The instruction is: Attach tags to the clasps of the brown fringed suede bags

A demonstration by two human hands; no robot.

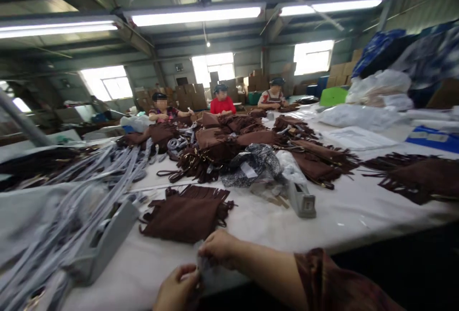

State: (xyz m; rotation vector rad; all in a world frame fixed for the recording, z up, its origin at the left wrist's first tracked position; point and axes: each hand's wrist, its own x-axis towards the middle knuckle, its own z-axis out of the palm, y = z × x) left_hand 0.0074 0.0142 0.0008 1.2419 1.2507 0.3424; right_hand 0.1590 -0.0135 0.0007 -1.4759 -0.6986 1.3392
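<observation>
A thin, translucent piece of plastic is pinched between my two hands at the table's near edge. My left hand grips its left side with thumb and fingers closed. On the upper right of it, the fingers of my right hand are closed too. Just beyond my right hand, a brown fringed bag lies flat on the white table. A grey tape dispenser stands farther right. To the left of the bag is another grey dispenser, tilted in view and blurred.
Brown fringed bags are heaped mid-table, with a speckled black-and-white bundle in front. Grey-wrapped straps spread over the left side. Another brown bag lies right, near clear plastic. Three people sit across the table.
</observation>
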